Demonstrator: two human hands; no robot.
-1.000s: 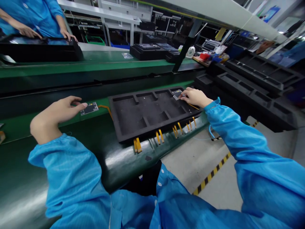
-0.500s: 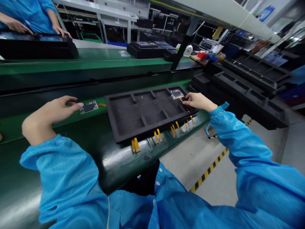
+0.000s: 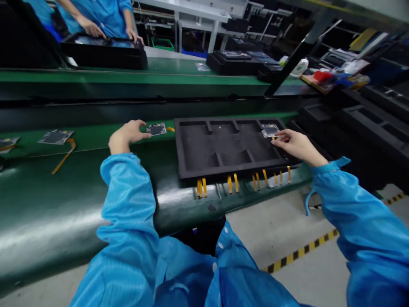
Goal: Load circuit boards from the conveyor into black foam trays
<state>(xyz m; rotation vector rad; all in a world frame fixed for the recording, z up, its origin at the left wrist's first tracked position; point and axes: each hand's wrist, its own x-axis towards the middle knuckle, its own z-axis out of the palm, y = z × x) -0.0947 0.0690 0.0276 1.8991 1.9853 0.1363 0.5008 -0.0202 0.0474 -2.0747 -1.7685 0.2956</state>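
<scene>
My left hand (image 3: 127, 135) has thumb and fingertips at the left edge of a small circuit board (image 3: 156, 129), pinching it. An orange ribbon cable (image 3: 170, 129) sticks out of that board toward a black foam tray (image 3: 179, 157) with several compartments. Over the tray's far right compartment, my right hand (image 3: 295, 146) is closed on the near right corner of another circuit board (image 3: 270, 130), by its ribbon cable. Whether this board touches the compartment floor, I cannot tell. Several orange ribbon cables (image 3: 230, 184) hang out below the tray's near edge.
The tray rests on a green conveyor belt (image 3: 79, 200). Further left lie a circuit board with a ribbon cable (image 3: 56, 137) and another board (image 3: 8, 144). Black foam trays (image 3: 367, 123) are stacked at right. Across the line, a co-worker's hands (image 3: 91, 27) rest at a black box (image 3: 105, 55).
The view has turned left, bringing more boards into sight at the left. Both hands keep nearly the same places relative to the tray, each still at its circuit board.
</scene>
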